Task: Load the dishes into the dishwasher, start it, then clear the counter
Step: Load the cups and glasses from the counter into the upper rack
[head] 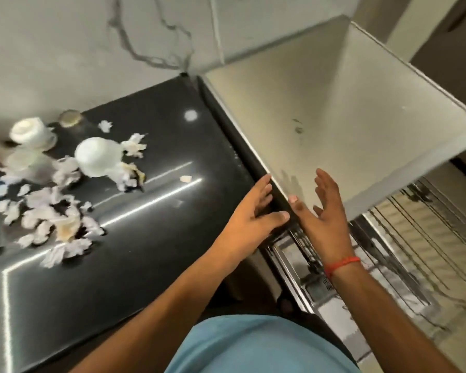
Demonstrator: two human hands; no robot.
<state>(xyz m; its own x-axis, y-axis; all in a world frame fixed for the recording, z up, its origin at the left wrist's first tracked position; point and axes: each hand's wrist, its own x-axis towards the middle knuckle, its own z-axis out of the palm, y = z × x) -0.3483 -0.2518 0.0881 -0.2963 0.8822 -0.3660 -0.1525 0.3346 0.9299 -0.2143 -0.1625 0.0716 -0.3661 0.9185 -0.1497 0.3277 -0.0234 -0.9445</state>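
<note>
The dishwasher door [320, 109], a pale grey panel, stands partly raised beside the black counter [151, 238]. My left hand [253, 214] lies with straight fingers on the door's dark top edge [242, 154]. My right hand [320, 214], fingers spread, is against the door's outer face near its lower corner. Below the door the metal rack [420, 238] shows inside the tub. On the counter at left stand an upturned white bowl [97, 157] and a white cup [30, 130], among scattered torn paper scraps [54, 219].
A marbled grey wall [92, 49] runs behind the counter. A small glass jar [70, 118] sits near the wall. One loose scrap [185, 179] lies mid-counter. My blue shirt [253, 345] fills the bottom edge.
</note>
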